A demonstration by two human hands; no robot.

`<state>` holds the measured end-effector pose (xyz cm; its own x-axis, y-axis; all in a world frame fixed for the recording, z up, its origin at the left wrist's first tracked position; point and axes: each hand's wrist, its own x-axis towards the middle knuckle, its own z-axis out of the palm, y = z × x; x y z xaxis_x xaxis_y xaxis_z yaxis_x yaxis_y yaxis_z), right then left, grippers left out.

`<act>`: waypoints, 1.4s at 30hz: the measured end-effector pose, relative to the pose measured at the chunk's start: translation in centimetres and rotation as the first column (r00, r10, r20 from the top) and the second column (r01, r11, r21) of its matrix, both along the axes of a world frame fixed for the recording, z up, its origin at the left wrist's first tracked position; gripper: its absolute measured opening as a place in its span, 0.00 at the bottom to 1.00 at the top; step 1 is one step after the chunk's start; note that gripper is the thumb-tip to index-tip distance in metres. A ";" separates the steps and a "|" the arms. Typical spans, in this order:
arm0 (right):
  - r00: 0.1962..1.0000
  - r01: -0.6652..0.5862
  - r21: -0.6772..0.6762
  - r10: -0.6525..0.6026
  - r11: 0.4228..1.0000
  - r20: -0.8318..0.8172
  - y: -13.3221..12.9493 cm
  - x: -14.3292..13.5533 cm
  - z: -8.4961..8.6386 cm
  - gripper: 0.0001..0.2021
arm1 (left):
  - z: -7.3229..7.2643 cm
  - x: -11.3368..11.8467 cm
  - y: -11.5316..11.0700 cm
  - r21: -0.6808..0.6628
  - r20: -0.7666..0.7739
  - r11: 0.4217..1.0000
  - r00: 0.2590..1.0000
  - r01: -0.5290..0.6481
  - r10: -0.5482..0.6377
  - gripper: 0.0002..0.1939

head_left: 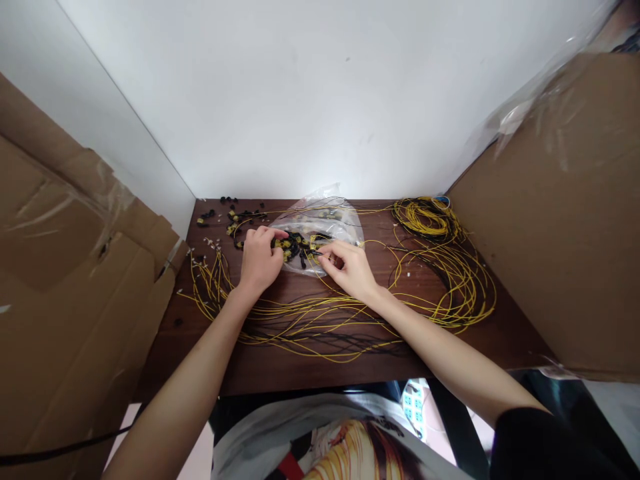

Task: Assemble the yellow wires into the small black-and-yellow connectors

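My left hand [261, 259] rests at the left side of a pile of small black and yellow parts [286, 248], its fingers bent and apart over them. Under the pile lies a clear plastic bag [350, 223]. At the pile's right side my right hand [349, 267] pinches a thin dark piece [316, 253] between thumb and forefinger. Long yellow and black wires [320, 310] run across the brown table [280, 377] below both hands. Whether anything small sits under the left fingers is hidden.
A coiled wire bundle [425, 219] lies at the back right, with looser loops in front. Loose small parts [206, 217] are scattered at the back left. Cardboard [75, 280] stands on the left, more cardboard [560, 220] on the right, and a white wall [310, 100] behind.
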<state>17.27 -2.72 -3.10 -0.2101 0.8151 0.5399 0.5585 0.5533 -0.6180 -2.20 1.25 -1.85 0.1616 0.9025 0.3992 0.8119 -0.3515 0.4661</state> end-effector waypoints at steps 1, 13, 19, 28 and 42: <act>1.000 0.000 0.000 0.000 1.000 0.001 0.0 0.0 0.0 0.06 | 0.0 -0.1 0.0 0.003 -0.006 1.000 1.000 -0.004 0.004 0.17; 1.000 -0.002 -0.006 0.002 1.000 0.017 -0.1 -0.1 -0.1 0.06 | 1.0 -0.5 -0.6 -0.038 -0.252 0.993 0.961 0.111 -0.117 0.09; 1.000 -0.001 -0.018 0.001 1.000 0.016 0.0 -0.1 0.0 0.06 | 0.6 -0.5 -0.4 -0.053 -0.256 0.978 0.944 0.203 -0.209 0.14; 1.000 -0.001 -0.023 0.002 1.000 0.018 -0.1 -0.1 0.1 0.06 | 0.2 -0.5 -0.3 -0.044 -0.252 0.982 0.949 0.182 -0.187 0.23; 0.999 0.001 -0.036 0.000 0.999 0.034 -0.2 -0.1 0.1 0.06 | 0.4 -1.2 0.1 -0.060 -0.195 0.997 0.980 -0.045 0.033 0.11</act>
<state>17.14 -2.88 -3.01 -0.2274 0.8340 0.5027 0.5799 0.5307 -0.6181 -3.37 1.32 -1.47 0.1943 0.9322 0.3055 0.9016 -0.2924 0.3188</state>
